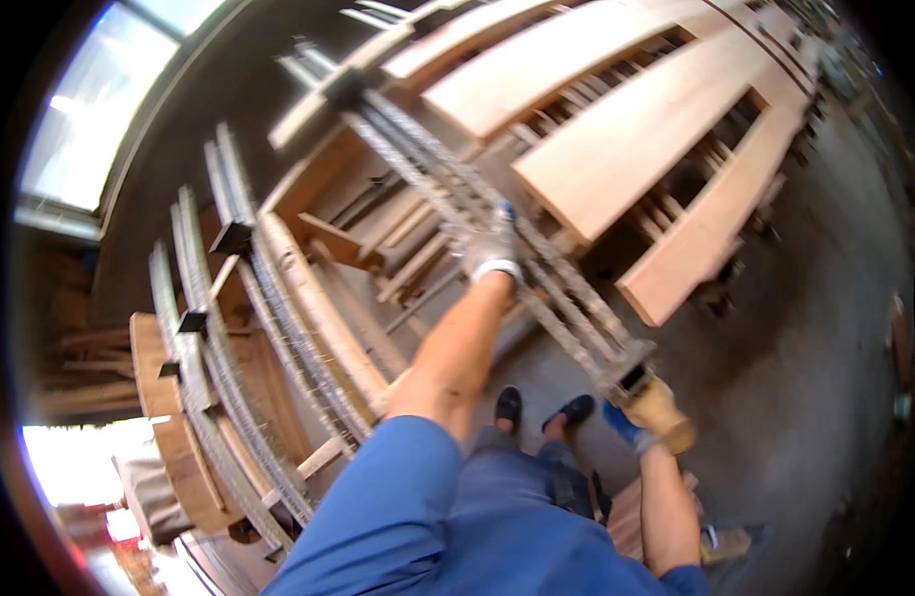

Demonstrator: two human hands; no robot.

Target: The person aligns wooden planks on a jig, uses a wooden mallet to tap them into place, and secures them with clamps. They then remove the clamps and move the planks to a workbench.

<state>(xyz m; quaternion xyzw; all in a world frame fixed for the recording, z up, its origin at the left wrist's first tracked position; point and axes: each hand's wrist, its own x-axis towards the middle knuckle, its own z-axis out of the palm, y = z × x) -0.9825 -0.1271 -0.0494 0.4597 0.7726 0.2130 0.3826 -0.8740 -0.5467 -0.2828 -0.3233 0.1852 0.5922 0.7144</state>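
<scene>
A long steel bar clamp [565, 303] with parallel rails slants from upper left to lower right in front of me. My left hand [489, 246], in a pale glove with blue at the fingertips, is wrapped round its rails near the middle. At the near end is a thick, light wooden handle [664, 415]. My right hand [631, 429], in a blue and grey glove, is closed at that end by the handle; its fingers are partly hidden and blurred. Toward the far end a dark block [344, 89] sits on the rails.
Light wooden panels [616, 149] lie on supports at upper right. Several other bar clamps [244, 407] stand in a row on the left, beside a wooden frame [304, 283]. A round-edged board [184, 477] is behind them. Grey floor [775, 397] extends to the right.
</scene>
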